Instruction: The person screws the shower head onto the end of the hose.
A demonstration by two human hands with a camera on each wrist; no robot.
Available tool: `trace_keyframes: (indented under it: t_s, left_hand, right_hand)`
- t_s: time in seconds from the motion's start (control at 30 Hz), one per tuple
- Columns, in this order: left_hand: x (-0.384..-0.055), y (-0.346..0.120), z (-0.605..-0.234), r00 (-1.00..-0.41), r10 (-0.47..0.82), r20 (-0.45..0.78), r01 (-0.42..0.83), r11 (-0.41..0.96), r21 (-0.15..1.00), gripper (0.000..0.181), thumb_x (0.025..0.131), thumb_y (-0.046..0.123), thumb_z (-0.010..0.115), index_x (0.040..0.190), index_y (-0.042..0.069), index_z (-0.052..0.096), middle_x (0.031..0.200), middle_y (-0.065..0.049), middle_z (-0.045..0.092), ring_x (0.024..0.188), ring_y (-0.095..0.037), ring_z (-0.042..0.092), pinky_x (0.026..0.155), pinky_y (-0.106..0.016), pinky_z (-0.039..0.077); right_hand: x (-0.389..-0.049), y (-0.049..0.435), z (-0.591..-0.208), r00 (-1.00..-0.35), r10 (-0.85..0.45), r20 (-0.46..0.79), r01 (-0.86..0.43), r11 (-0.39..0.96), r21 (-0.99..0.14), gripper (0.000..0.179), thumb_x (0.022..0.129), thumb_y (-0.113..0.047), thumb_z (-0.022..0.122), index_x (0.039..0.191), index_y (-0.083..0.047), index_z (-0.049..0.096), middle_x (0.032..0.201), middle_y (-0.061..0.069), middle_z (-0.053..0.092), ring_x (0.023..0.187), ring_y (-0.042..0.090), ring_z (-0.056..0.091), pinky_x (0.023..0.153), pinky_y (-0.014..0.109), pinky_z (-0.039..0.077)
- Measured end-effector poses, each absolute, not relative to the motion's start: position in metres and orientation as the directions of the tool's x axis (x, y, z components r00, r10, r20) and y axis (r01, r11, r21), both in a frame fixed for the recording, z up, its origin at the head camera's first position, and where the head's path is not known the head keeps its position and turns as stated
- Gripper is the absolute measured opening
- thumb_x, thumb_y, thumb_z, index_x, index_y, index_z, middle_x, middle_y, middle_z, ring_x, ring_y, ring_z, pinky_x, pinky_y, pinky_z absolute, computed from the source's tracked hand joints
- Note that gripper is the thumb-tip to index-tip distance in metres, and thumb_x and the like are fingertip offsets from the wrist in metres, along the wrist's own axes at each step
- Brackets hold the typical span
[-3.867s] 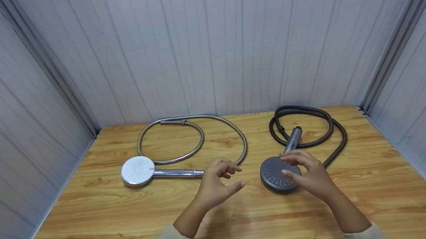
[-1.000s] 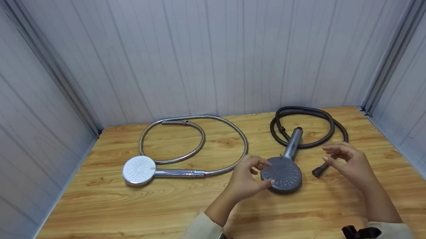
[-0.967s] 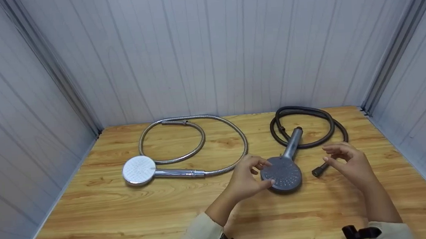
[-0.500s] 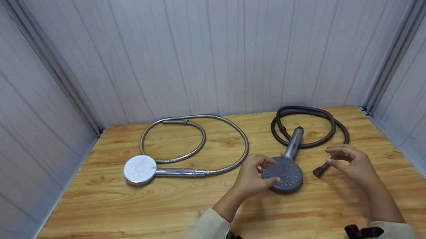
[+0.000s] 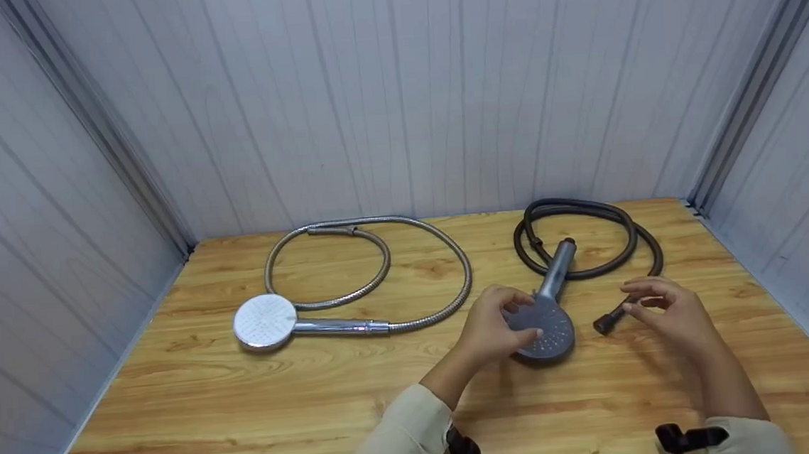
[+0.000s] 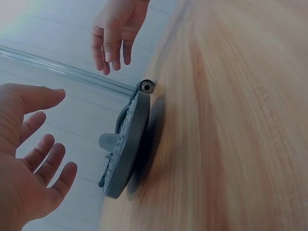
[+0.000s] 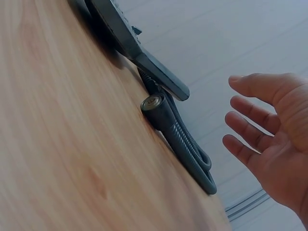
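Note:
My left hand [image 5: 491,326] hovers over the left part of a dark grey shower head [image 5: 553,332], fingers loosely bent and apart from it. In the left wrist view a gap shows between that hand [image 6: 33,163] and the shower head [image 6: 127,144], which lies face up. My right hand [image 5: 674,311] is held above the connector end of a black shower hose [image 5: 605,323], holding nothing. The right wrist view shows its relaxed fingers away from the hose connector [image 7: 156,108]. The grey head's handle [image 5: 558,269] points backward, its end not joined to the hose connector.
A chrome shower head [image 5: 264,322] lies on the left of the wooden table [image 5: 283,421], joined to a coiled silver hose [image 5: 466,272]. The black hose's loops lie behind the grey handle. Panelled walls [image 5: 395,99] stand at the back and both sides.
Both hands have moved rightward: the left from near the chrome handle to over the grey shower head, the right from that head to above the hose connector. The shower heads and hoses stay put.

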State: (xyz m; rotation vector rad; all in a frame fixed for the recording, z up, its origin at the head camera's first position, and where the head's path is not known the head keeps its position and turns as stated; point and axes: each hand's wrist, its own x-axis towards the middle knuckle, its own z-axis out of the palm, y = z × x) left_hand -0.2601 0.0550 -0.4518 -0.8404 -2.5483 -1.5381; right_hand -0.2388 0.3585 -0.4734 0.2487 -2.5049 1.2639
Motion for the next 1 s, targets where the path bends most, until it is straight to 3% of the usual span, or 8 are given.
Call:
trace_keyframes:
  t_s: [0.3,0.53,0.7,0.87,1.0]
  left_hand:
    - [-0.264,0.069,-0.460,-0.879,0.404,0.253,0.423,0.417,0.804,0.037,0.074,0.014,0.084,0.107,0.009,0.070,0.103,0.007,0.054,0.099,-0.012,0.054,0.084,-0.022,0.046]
    - [-0.270,0.077,-0.463,-0.882,0.384,0.273,0.439,0.457,0.773,0.035,0.075,0.018,0.084,0.107,0.013,0.070,0.104,0.008,0.054,0.101,-0.014,0.055,0.085,-0.021,0.045]
    - [-0.273,0.081,-0.466,-0.892,0.371,0.259,0.422,0.478,0.770,0.036,0.074,0.020,0.085,0.107,0.014,0.070,0.105,0.008,0.053,0.103,-0.015,0.054,0.086,-0.022,0.044]
    - [-0.274,0.084,-0.468,-0.901,0.350,0.256,0.410,0.493,0.768,0.037,0.072,0.021,0.086,0.106,0.015,0.070,0.107,0.007,0.053,0.102,-0.010,0.050,0.085,-0.023,0.044]
    - [-0.277,0.086,-0.469,-0.907,0.334,0.257,0.402,0.504,0.764,0.039,0.071,0.021,0.086,0.106,0.015,0.071,0.107,0.007,0.053,0.102,-0.008,0.049,0.086,-0.023,0.044]
  right_hand:
    - [-0.238,0.359,-0.481,-0.957,0.026,0.288,-0.209,0.625,-0.752,0.032,0.092,-0.016,0.069,0.118,0.001,0.066,0.120,0.012,0.060,0.096,0.004,0.057,0.083,0.014,0.042]
    - [-0.242,0.361,-0.485,-0.965,0.023,0.261,-0.186,0.643,-0.743,0.030,0.092,-0.015,0.069,0.118,-0.001,0.067,0.124,0.013,0.059,0.100,0.002,0.055,0.088,0.022,0.043]
    - [-0.242,0.362,-0.487,-0.976,0.029,0.217,-0.151,0.629,-0.763,0.031,0.092,-0.014,0.068,0.120,0.000,0.065,0.129,0.015,0.056,0.105,-0.002,0.048,0.095,0.034,0.040]
    - [-0.242,0.364,-0.489,-0.981,0.011,0.193,-0.147,0.602,-0.785,0.033,0.092,-0.011,0.067,0.122,0.002,0.063,0.133,0.020,0.053,0.119,0.018,0.045,0.099,0.051,0.037]
    - [-0.242,0.365,-0.489,-0.982,-0.008,0.187,-0.156,0.586,-0.795,0.033,0.092,-0.008,0.066,0.122,0.005,0.062,0.135,0.023,0.050,0.128,0.038,0.039,0.102,0.057,0.034]
